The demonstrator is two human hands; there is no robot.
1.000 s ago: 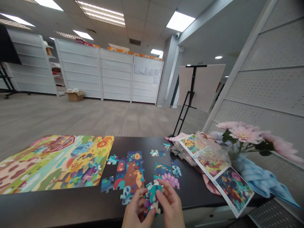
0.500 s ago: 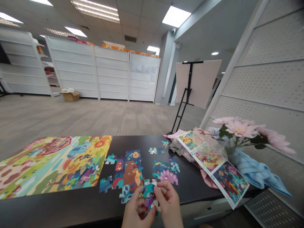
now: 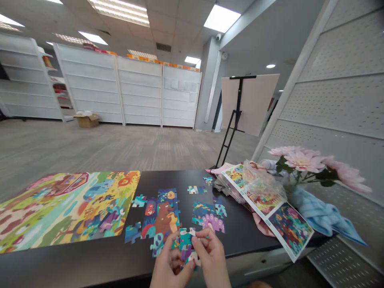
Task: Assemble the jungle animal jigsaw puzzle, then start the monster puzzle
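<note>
Between my two hands, above the table's front edge, are teal, purple and white jigsaw puzzle pieces. My left hand pinches their left and lower side. My right hand grips the right side with thumb and fingers. Whether these pieces are fully locked together I cannot tell. Just beyond lies a partly joined puzzle section with a brown bear. To its right is another joined section with a purple scalloped shape. Loose pieces lie around, such as a blue one and a teal one at the left.
A bright finished-looking puzzle picture covers the black table's left side, several pieces on it. At right lie a printed picture sheet, clear plastic wrap, pink flowers and a blue cloth. An easel stands behind.
My hands have shifted slightly left with the puzzle pieces, which both hands still hold. The view has moved a little; pieces on the table lie as before.
</note>
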